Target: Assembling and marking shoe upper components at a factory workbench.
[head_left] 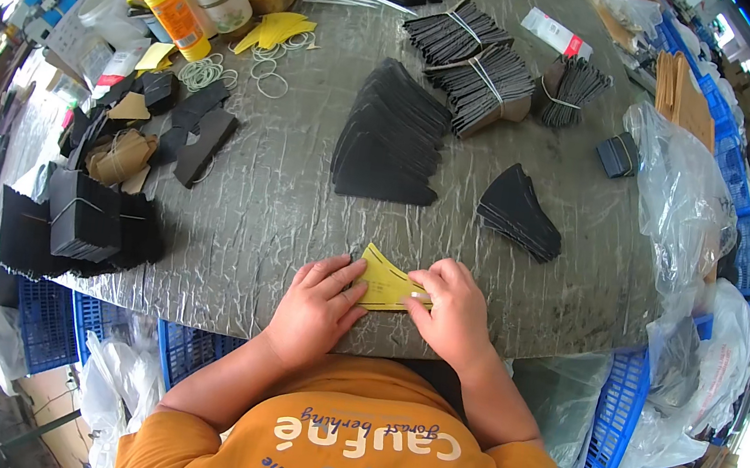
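Found the yellow template [385, 283] on the table [254, 218], just inside its near edge, straight in front of the body. Pressed down its left side with the left grip [314, 302], fingers stretched over the sheet rather than curled round it. Pinched its right end in the right grip [454, 315], thumb and forefinger close together. Could not tell the pale speck by the right thumb: nail or tool tip.

Called, in all likelihood, for firm, even pressure on the left and a lighter touch on the right, enough to prevent slipping without buckling the thin sheet. Probably needed fingertips clear of the dark slits.

Pointed, at the sharp upper corner, away from the body. Ran nearly side to side along the straight lower edge. Curved inward along the upper right, narrowing rightward. Seemed to have a left-to-right long axis, judging without the ends hidden under fingers. Lay nearer the body than the fanned black pieces [392, 142] and the small black stack [520, 213].
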`<move>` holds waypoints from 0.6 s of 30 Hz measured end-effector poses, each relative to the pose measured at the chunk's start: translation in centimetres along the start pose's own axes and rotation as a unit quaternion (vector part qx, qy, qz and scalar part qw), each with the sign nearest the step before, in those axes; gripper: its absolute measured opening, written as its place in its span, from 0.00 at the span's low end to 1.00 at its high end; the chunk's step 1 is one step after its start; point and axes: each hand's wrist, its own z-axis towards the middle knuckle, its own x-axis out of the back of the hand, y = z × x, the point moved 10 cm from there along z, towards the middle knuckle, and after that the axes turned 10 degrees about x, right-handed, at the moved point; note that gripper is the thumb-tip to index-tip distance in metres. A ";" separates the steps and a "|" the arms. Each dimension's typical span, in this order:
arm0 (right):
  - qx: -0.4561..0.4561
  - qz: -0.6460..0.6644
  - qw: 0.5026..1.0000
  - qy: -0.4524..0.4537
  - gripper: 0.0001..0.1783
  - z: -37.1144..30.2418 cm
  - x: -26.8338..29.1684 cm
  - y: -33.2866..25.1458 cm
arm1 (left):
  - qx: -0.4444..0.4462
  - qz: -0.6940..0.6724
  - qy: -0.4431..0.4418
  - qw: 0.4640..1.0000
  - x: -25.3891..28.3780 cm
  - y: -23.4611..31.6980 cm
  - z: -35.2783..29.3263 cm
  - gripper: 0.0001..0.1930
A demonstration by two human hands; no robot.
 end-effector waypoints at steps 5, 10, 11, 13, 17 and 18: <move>0.036 -0.007 0.999 -0.036 0.23 -0.1 0.2 -1.4 | 0.005 0.000 -0.004 1.000 0.2 0.0 0.0 0.20; 0.033 0.000 0.999 -0.029 0.24 -0.4 0.2 -1.4 | 0.002 -0.006 -0.009 1.000 0.2 -0.1 0.1 0.21; 0.032 0.001 0.999 -0.025 0.23 -0.4 0.2 -1.4 | 0.003 -0.008 -0.008 1.000 0.2 -0.1 0.1 0.20; 0.033 0.004 0.999 -0.023 0.23 -0.3 0.2 -1.5 | 0.004 -0.011 -0.009 1.000 0.3 -0.1 0.0 0.20; 0.034 0.007 0.999 -0.021 0.22 -0.3 0.2 -1.4 | 0.008 -0.022 -0.011 1.000 0.4 -0.2 0.1 0.20; 0.034 0.007 0.999 -0.021 0.22 -0.3 0.2 -1.4 | 0.009 -0.024 -0.011 1.000 0.5 -0.2 0.1 0.19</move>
